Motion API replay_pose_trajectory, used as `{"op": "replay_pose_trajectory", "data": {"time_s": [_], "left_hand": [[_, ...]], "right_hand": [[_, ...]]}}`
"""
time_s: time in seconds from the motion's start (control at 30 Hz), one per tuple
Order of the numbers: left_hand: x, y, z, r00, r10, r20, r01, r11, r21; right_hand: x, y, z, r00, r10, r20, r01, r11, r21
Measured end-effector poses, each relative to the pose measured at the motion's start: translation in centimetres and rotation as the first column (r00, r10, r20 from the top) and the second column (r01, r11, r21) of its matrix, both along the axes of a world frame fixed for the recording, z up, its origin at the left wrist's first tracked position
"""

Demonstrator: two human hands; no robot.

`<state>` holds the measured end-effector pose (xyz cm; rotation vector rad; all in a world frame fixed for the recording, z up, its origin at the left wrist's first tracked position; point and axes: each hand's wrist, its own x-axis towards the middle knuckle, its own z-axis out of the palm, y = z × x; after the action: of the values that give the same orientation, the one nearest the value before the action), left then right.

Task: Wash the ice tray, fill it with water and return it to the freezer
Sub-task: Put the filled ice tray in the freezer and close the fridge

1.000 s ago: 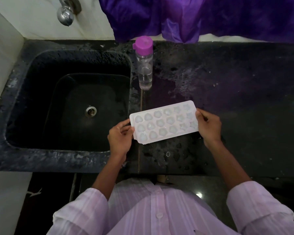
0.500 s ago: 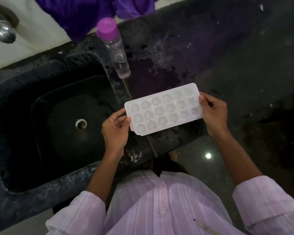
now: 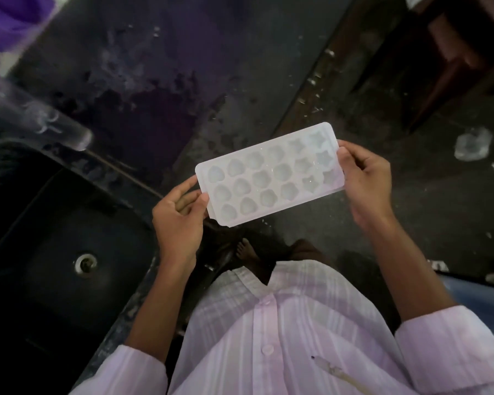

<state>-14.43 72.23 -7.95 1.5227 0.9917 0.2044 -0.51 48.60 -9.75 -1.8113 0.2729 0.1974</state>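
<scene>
A white ice tray (image 3: 270,174) with several shaped cells is held level in the air in front of my chest. My left hand (image 3: 178,220) pinches its near-left short end between thumb and fingers. My right hand (image 3: 365,181) grips the far-right short end, thumb on the rim. The cells look pale and glossy; whether they hold water is hard to tell. The tray hangs over the front edge of the dark counter (image 3: 160,81), right of the sink. No freezer is in view.
The black sink (image 3: 54,252) with its metal drain (image 3: 85,263) lies at the lower left. A clear bottle (image 3: 37,115) stands blurred at the left edge. Purple cloth (image 3: 3,21) hangs top left. Dark floor with pale debris (image 3: 472,146) lies to the right.
The view has swung right, away from the sink. Both hands have carried the tray off the counter and out past its front edge. The grips are unchanged.
</scene>
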Motion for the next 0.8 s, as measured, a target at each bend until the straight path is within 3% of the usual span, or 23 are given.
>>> {"op": "replay_pose_trajectory", "data": {"time_s": [0.33,0.57,0.8], "left_hand": [[4.8,-10.2,-0.3,0.925,-0.376,-0.054,0.378,0.926,0.021],[8.8,-15.6,-0.6,0.822,-0.568,-0.051,0.57,0.819,0.065],[12.5,-20.7,-0.3,0.646,-0.762,-0.045,0.763,0.643,0.066]], "right_hand": [[-5.5,-13.1,-0.8,0.901,-0.427,-0.081,0.432,0.901,0.048],[-8.3,-17.8,-1.2,0.735,-0.67,-0.11,0.679,0.726,0.111],[-11.0,-20.9,-0.8,0.51,-0.849,-0.137,0.86,0.507,0.057]]}}
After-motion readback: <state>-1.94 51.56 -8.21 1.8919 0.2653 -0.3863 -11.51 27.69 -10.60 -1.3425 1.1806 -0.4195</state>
